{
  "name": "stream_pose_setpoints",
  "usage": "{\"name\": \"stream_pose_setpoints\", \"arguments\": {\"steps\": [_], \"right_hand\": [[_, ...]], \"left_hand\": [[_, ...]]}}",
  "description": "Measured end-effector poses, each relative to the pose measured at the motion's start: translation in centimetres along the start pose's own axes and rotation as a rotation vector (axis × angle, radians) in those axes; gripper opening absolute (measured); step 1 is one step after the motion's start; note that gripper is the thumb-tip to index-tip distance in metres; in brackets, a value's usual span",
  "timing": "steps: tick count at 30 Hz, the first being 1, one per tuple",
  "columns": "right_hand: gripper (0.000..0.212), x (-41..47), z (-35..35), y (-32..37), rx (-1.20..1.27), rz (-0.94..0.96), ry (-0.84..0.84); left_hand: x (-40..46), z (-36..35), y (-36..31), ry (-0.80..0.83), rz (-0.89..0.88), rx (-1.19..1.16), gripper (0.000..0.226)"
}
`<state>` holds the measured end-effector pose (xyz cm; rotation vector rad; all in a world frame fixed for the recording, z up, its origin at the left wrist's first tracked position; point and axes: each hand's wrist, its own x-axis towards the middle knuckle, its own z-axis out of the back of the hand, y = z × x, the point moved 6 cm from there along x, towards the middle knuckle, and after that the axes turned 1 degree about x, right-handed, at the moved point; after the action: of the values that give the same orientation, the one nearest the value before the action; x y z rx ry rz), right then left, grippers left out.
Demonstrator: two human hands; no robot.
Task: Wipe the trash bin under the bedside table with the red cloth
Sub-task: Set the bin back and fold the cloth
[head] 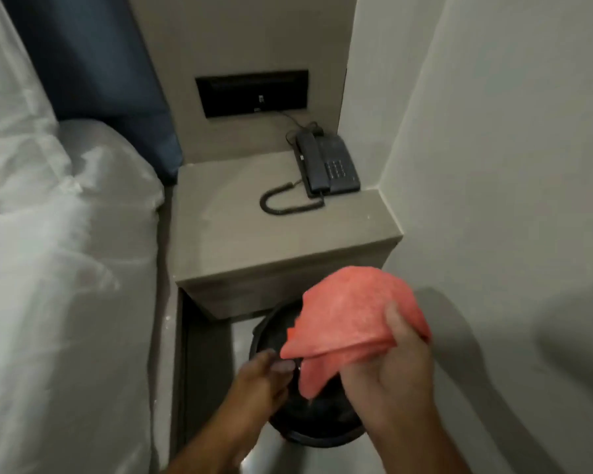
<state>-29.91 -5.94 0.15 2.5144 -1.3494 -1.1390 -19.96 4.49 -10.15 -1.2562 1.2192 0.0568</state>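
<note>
A black round trash bin [317, 434] stands on the floor, partly under the front of the grey bedside table [254, 241]. My right hand [396, 381] grips a bunched red cloth [353, 316] above the bin's opening. The cloth hangs down over the bin's right side and hides part of its rim. My left hand [259, 381] reaches in from below with its fingertips on the bin's left rim, near a corner of the cloth. Whether those fingers pinch the rim is hard to tell.
A dark corded telephone [327, 165] sits at the back right of the bedside table, its coiled cord [285, 203] trailing left. A bed with white linen [55, 268] fills the left side. A pale wall [493, 165] closes off the right. A dark recessed panel [252, 94] is behind the table.
</note>
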Motion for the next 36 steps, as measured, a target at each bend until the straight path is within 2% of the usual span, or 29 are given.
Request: {"name": "stream_pose_setpoints", "arguments": {"steps": [1,3,5,8,10,12,15,18,20,22,24,26,29,31,33,36], "right_hand": [[0.026,0.2,-1.5,-0.5,0.044,-0.087,0.04],[0.03,-0.7,-5.3,-0.8,0.035,-0.217,0.104],[0.033,-2.9,-10.1,-0.6,-0.014,-0.292,0.149],[0.039,-5.7,-15.5,-0.3,-0.103,-0.355,0.266],[0.04,-5.7,-17.9,0.5,-0.173,-0.357,0.268],[0.037,-4.3,-19.0,1.6,-0.272,-0.338,0.244],[0.037,-0.4,-18.5,3.8,-0.537,-0.247,0.195],[0.049,4.0,-18.1,5.7,-0.973,-0.084,0.153],[0.05,7.4,-17.8,5.8,-1.143,0.001,0.086],[0.042,10.3,-17.8,5.2,-1.242,0.063,0.046],[0.028,13.3,-17.7,3.6,-1.387,0.088,0.093],[0.022,16.0,-17.0,1.7,-1.438,0.022,0.138],[0.018,19.2,-15.7,-1.8,-1.39,-0.146,0.143],[0.025,20.8,-14.6,-4.0,-1.368,-0.249,0.118],[0.035,21.8,-13.4,-5.9,-1.376,-0.318,0.126],[0.023,23.0,-12.5,-7.5,-1.428,-0.356,0.145]], "left_hand": [[-0.5,1.0,-1.5,0.025,0.052,-0.118,0.025],[-2.8,1.8,-5.6,0.035,0.133,-0.274,0.062],[-6.4,1.6,-11.2,0.101,0.146,-0.33,0.08],[-10.4,1.0,-17.5,0.145,0.108,-0.25,0.063],[-11.6,1.2,-21.7,0.088,0.043,-0.193,0.048],[-11.3,1.4,-24.8,0.05,-0.05,-0.148,0.046],[-10.2,1.6,-28.1,-0.028,-0.209,0.008,0.034],[-7.7,1.4,-29.6,-0.127,-0.272,0.145,0.024],[-5.2,1.1,-30.0,-0.205,-0.281,0.236,0.019],[-2.3,1.5,-29.9,-0.29,-0.257,0.289,0.02],[1.1,2.0,-29.2,-0.355,-0.203,0.303,0.029],[4.2,2.9,-28.0,-0.422,-0.141,0.263,0.028],[8.1,4.5,-26.3,-0.509,-0.089,0.161,0.012],[10.5,5.7,-24.7,-0.534,-0.062,0.118,0.015],[12.2,6.8,-23.6,-0.529,-0.047,0.109,0.017],[13.7,8.0,-22.8,-0.474,-0.007,0.13,0.014]]}}
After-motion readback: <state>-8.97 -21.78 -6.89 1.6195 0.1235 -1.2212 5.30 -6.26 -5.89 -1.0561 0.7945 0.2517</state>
